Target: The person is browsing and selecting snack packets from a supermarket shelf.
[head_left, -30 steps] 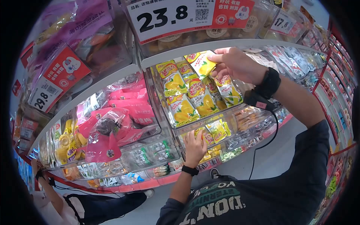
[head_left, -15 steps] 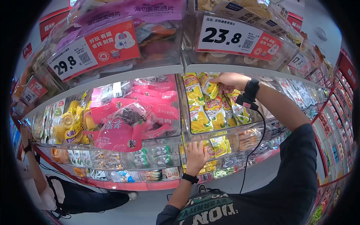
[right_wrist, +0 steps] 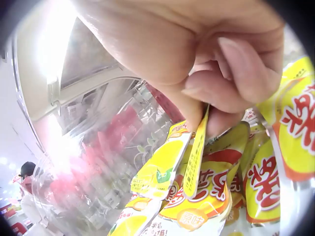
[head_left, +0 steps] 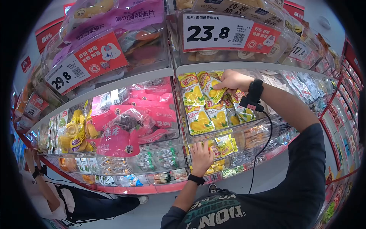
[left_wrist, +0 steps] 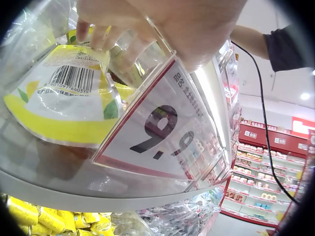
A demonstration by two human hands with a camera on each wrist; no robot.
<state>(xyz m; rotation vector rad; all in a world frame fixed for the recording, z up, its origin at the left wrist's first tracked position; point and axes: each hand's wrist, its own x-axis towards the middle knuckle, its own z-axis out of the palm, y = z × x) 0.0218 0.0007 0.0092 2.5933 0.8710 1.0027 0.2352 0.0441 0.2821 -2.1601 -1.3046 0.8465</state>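
My right hand (head_left: 236, 81) pinches the edge of a yellow-and-white packet (head_left: 211, 87) at the back of a clear bin of similar packets. In the right wrist view the thumb and fingers of the hand (right_wrist: 211, 59) hold a thin packet (right_wrist: 197, 160) on edge, over other packets (right_wrist: 194, 206). My left hand (head_left: 201, 157) rests on the front of the lower bin. Seen from the left wrist, that hand (left_wrist: 172, 29) lies over the bin's rim behind a 9.9 price tag (left_wrist: 160, 128), its loosely bent fingers near a packet (left_wrist: 69, 93).
Pink bags (head_left: 124, 128) fill the bin to the left. Above the bins are large price tags (head_left: 209, 33) on clear boxes. Another person's arm (head_left: 45, 187) is at the lower left. A black cable (head_left: 267, 141) hangs from my right wrist.
The head view has shifted. My right hand and its pinched packet are lower, nearer the other packets, than one second ago. My left hand stays at the lower bin.
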